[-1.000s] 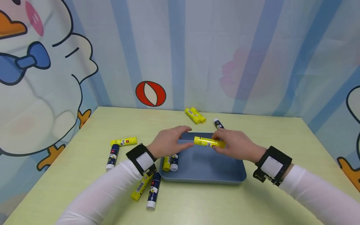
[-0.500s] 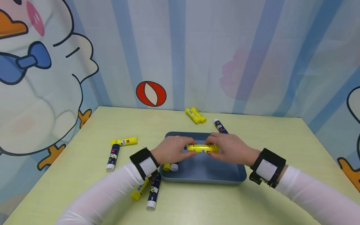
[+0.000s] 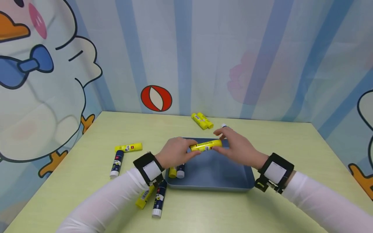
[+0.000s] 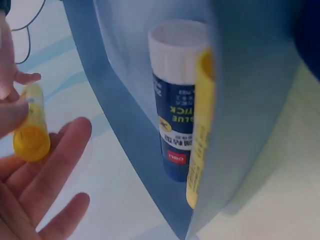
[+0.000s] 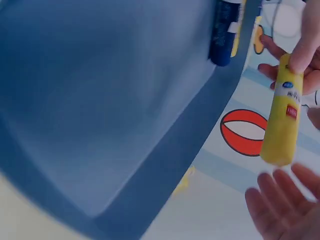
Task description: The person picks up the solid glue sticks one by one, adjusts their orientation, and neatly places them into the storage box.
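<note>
Above the blue-grey tray, a yellow glue stick lies nearly level, tilted up slightly to the right. My left hand pinches its left end between thumb and fingers. At the other end my right hand has its fingers spread; in the right wrist view those fingertips are just off the stick's end. Inside the tray, along its left side, a navy glue stick with a white cap lies beside a yellow one; my left hand partly hides both in the head view.
Left on the pale table are a yellow glue stick and a navy one. Another yellow and navy one lie before the tray. Two yellow sticks lie behind it. A white-capped stick is mostly hidden by my right hand.
The yellow glue stick has moved left from my right hand into my left hand's pinch. The right fingers, gripping it before, have opened and come away.
</note>
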### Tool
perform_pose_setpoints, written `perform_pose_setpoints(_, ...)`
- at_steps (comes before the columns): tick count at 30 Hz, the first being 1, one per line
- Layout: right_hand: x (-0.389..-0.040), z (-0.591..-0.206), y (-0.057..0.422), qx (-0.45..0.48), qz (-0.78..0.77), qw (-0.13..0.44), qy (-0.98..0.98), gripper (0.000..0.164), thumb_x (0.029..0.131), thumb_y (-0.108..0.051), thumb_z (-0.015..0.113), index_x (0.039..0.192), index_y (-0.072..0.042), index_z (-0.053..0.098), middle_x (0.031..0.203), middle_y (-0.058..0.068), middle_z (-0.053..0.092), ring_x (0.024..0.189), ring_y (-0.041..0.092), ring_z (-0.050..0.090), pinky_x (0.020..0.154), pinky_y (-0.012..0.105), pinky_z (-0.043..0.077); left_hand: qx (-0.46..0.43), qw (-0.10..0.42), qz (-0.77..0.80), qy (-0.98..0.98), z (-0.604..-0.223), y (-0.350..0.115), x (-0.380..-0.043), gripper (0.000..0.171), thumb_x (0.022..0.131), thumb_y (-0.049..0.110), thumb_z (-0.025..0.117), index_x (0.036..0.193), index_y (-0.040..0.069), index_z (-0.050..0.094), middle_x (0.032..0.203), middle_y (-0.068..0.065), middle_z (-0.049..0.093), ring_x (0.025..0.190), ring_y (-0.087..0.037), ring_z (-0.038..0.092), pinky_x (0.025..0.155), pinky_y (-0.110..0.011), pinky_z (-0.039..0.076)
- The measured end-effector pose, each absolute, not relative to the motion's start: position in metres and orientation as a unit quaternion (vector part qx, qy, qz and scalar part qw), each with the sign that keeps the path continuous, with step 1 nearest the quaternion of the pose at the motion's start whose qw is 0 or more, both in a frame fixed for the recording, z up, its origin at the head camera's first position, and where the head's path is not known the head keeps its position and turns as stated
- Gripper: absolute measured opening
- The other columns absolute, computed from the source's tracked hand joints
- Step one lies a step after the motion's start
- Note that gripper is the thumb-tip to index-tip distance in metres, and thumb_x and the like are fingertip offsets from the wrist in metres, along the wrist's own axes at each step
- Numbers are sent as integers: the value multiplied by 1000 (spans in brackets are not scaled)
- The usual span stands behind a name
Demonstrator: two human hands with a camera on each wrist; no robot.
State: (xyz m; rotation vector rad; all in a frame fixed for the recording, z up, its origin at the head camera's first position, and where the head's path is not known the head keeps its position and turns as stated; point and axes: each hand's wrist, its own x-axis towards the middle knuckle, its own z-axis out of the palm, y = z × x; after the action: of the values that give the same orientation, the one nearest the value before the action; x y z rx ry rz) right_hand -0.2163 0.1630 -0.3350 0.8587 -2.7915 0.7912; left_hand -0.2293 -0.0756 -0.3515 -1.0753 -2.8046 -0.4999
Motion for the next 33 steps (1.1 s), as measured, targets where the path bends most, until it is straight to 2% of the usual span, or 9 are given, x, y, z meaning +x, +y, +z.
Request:
perform_pose_setpoints(4, -219, -333, 159, 184, 412, 14, -892, 53, 96, -25, 64, 137, 0, 41, 133, 19, 48, 115, 33, 53, 87, 45, 50, -300, 44, -218, -928, -351, -73, -230, 33, 94, 36, 64, 112, 9, 69, 75, 4, 62, 53, -8, 50, 50, -23, 40)
perform_pose_setpoints(8, -219, -333, 152, 102, 534, -46, -838, 62, 100, -33, 55, 144, 4, 32, 138, 24, 44, 119, 37, 51, 90, 47, 49, -267, 23, -305, -914, -350, -69, -227, 33, 94, 32, 65, 115, 7, 68, 87, -2, 69, 51, -7, 58, 51, -22, 46)
perform_pose_setpoints(11, -217, -334, 146, 59, 599, -86, -794, 63, 101, -38, 51, 143, 6, 33, 138, 25, 45, 121, 38, 51, 92, 47, 48, -258, 16, -353, -899, -349, -65, -224, 33, 94, 29, 66, 115, 4, 68, 97, -8, 71, 51, -10, 62, 51, -23, 49)
perform_pose_setpoints(13, -215, -335, 142, 41, 631, -102, -768, 61, 102, -39, 49, 140, 7, 37, 135, 23, 48, 121, 36, 52, 92, 44, 49, -258, 20, -363, -895, -350, -63, -222, 33, 94, 29, 67, 115, 4, 67, 97, -9, 71, 51, -10, 62, 51, -24, 49)
perform_pose_setpoints(16, -212, -339, 138, 16, 667, -101, -738, 53, 102, -36, 49, 134, 6, 45, 126, 18, 56, 117, 34, 55, 90, 38, 50, -258, 31, -339, -904, -351, -60, -219, 35, 94, 33, 66, 115, 5, 68, 85, -2, 70, 48, -4, 58, 50, -23, 47)
perform_pose_setpoints(20, -210, -344, 132, -15, 699, -85, -710, 46, 102, -31, 50, 131, 6, 48, 117, 14, 60, 116, 35, 55, 85, 30, 52, -262, 56, -290, -919, -352, -58, -217, 36, 93, 36, 66, 113, 6, 69, 73, 4, 65, 54, -4, 56, 52, -22, 45)
perform_pose_setpoints(25, -210, -347, 127, -33, 715, -78, -694, 44, 103, -27, 49, 133, 6, 47, 118, 15, 57, 116, 35, 55, 85, 27, 52, -265, 87, -236, -931, -352, -58, -215, 37, 92, 39, 66, 110, 8, 71, 85, 1, 70, 71, -11, 59, 59, -23, 45)
perform_pose_setpoints(33, -209, -346, 124, -20, 705, -72, -705, 45, 103, -25, 49, 133, 8, 47, 115, 16, 58, 103, 24, 61, 85, 29, 52, -258, 59, -238, -935, -353, -68, -217, 40, 91, 45, 66, 111, 10, 70, 88, 2, 71, 74, -11, 63, 57, -24, 47)
